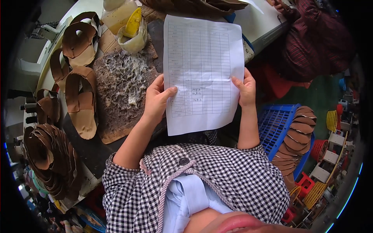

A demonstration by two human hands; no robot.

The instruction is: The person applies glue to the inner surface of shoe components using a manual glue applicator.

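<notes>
"In the head view, where's the paper sheet (204,50)?"

"In front of the person's torso. The left hand (156,100) pinches its left edge, the right hand (245,89) its right, thumbs on the front."

"How best to hold it?"

"Draw the sides gently taut, so the creases flatten, and leave the thumbs off the filled-in rows."

"What's unclear?"

"The sheet hides some fingers. Its entries are perhaps handwritten, too small to make out. The brown pieces (194,5) above are cut off."
</notes>
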